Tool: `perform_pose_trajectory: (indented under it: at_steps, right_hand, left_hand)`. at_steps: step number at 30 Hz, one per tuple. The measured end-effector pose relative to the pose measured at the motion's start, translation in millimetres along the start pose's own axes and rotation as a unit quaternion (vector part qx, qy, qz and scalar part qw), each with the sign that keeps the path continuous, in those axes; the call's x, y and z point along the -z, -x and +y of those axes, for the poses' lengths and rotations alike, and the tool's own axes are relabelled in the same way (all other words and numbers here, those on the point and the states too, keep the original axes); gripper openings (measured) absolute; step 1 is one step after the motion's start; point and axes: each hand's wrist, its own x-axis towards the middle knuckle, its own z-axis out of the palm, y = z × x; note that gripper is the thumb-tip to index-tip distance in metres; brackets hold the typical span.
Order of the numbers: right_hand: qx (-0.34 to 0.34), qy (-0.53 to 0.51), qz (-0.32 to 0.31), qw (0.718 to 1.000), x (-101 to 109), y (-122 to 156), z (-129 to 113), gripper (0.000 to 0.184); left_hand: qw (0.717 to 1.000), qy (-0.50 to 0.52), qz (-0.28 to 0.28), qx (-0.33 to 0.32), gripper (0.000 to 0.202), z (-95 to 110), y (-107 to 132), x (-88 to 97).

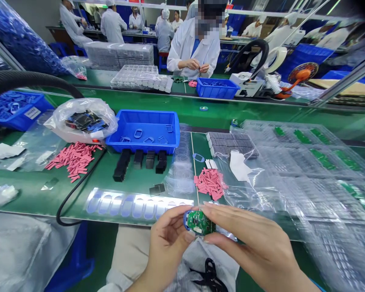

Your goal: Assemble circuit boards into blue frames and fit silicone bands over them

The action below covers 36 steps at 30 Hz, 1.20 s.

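Between my two hands, over the table's near edge, is a small green circuit board (200, 222) with a blue plastic frame showing at its left end. My left hand (172, 235) grips the left end, thumb below and fingers behind. The right end is held by my right hand (246, 233), with fingers along the top and the thumb underneath. Just beyond my hands lies a heap of pink strips (209, 183). To their left, a clear sheet with a row of oval films (121, 205) lies along the table edge.
A blue bin (144, 148) holds several blue frames, with stacks of black squares (121, 165) before it. Another pink strip pile (74, 160) lies left, near a black cable (76, 190). Clear trays (292, 162) with green boards fill the right. Across the belt, a person (197, 52) works.
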Motion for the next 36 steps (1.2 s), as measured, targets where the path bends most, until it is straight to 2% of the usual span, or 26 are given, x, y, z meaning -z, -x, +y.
perform_pose_trajectory:
  at_steps: [8, 14, 18, 22, 24, 26, 29, 32, 34, 36]
  right_hand:
    - [0.02, 0.008, -0.009, 1.0, -0.1, 5.3, -1.3, 0.047]
    - [0.042, 0.036, -0.036, 0.998, 3.5, 8.3, 0.5, 0.056]
    - [0.068, 0.066, -0.029, 0.995, 5.0, 9.6, 0.3, 0.061]
    - [0.09, 0.064, -0.046, 0.993, 2.7, 14.8, 1.7, 0.062]
    - [0.097, 0.046, -0.048, 0.993, -1.1, 17.4, 2.8, 0.059]
    - [0.058, 0.006, -0.028, 0.998, -6.4, 18.6, 3.2, 0.052]
    - [-0.104, -0.103, 0.032, 0.989, -13.9, 17.0, 2.2, 0.036]
    - [-0.245, -0.247, 0.015, 0.937, -17.8, 13.5, 1.9, 0.015]
    - [-0.292, -0.332, -0.029, 0.897, -18.4, 12.0, 2.7, 0.013]
    - [-0.313, -0.378, -0.044, 0.87, -18.1, 11.4, 3.2, 0.014]
  left_hand:
    - [0.999, -0.031, 0.011, -0.011, 0.025, 2.2, 0.9, -1.2]
    - [0.991, -0.114, 0.043, -0.054, 0.027, 4.7, 1.2, -0.1]
    - [0.993, -0.089, 0.076, 0.003, 0.027, 7.6, 0.4, -0.5]
    - [0.995, -0.048, 0.052, 0.066, 0.031, 11.9, -0.9, -0.7]
    - [0.995, -0.048, 0.057, 0.072, 0.024, 12.7, -1.6, -0.8]
    - [0.993, -0.069, 0.074, 0.061, 0.016, 12.5, -2.1, -0.8]
    - [0.989, -0.126, 0.07, 0.03, 0.013, 12.5, -1.6, -0.3]
    - [0.981, -0.192, 0.037, -0.006, 0.013, 14.3, 0.3, 0.5]
    - [0.973, -0.227, 0.029, -0.035, 0.015, 15.8, 1.7, 1.1]
    - [0.965, -0.254, 0.021, -0.064, 0.017, 16.5, 2.8, 1.5]
